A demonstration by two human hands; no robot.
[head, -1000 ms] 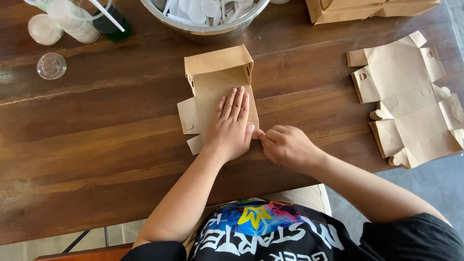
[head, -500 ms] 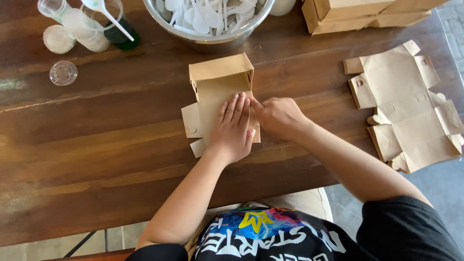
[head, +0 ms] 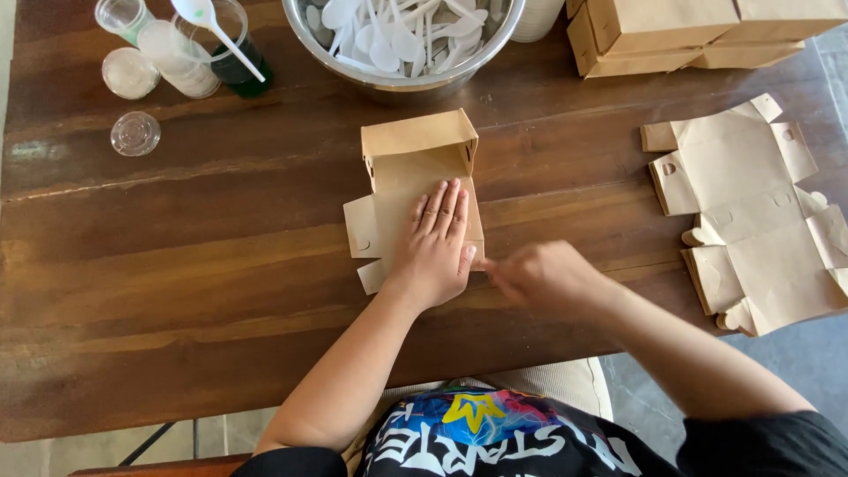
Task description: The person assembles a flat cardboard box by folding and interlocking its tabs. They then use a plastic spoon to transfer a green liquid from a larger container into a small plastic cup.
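Under the flat, spread left fingers [head: 439, 210] lies the cardboard box [head: 415, 172]; right fingers [head: 496, 265] pinch its edge.

The left hand [head: 435, 252] lies flat on the half-folded box [head: 415, 190], which rests on the table [head: 177, 291]. The right hand [head: 543, 278] is just to its right, at the box's near corner. Behind the hands stands a bowl [head: 402, 84] with spoons [head: 389, 31] in it. Far to the left behind are the cups [head: 168, 53]. To the right of the right hand lie flat box sheets [head: 751, 212], and behind them folded boxes [head: 671, 31].
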